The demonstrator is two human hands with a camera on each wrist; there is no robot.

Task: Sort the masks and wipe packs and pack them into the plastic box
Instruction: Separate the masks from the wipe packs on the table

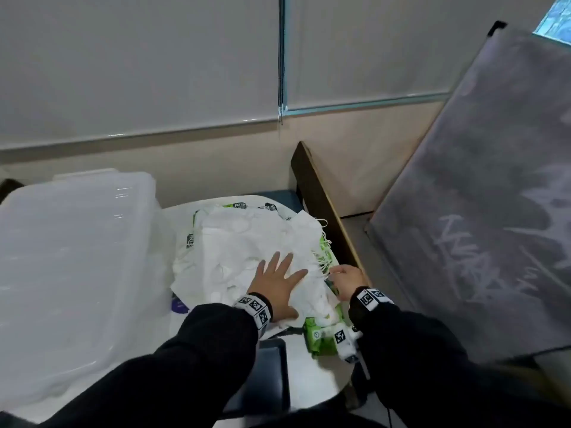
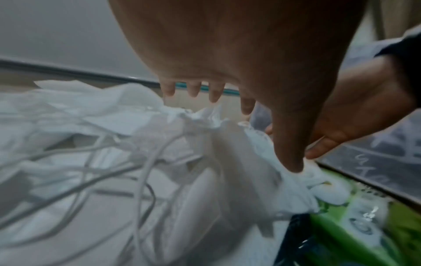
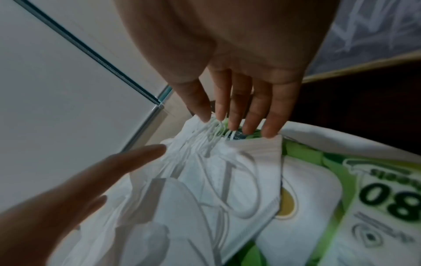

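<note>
A heap of white masks point(image 1: 247, 245) with tangled ear loops point(image 2: 145, 171) lies on a round white table point(image 1: 312, 384). My left hand point(image 1: 278, 281) lies flat on the heap, fingers spread and straight, and its thumb point(image 2: 291, 162) presses a mask down. At the heap's right edge my right hand point(image 1: 346, 276) reaches down with nearly straight fingers point(image 3: 248, 111); their tips touch the bunched ear loops point(image 3: 214, 129) and a mask's edge. Green wipe packs point(image 1: 321, 335) point(image 3: 341, 180) lie under and beside the masks. The translucent plastic box point(image 1: 71, 257) stands to the left.
A dark wooden board point(image 1: 321, 199) runs along the table's right side. Behind it a large grey panel point(image 1: 479, 211) leans. More wipe packs point(image 1: 234, 205) peek out at the heap's far edge. A purple item point(image 1: 179, 304) lies by the box.
</note>
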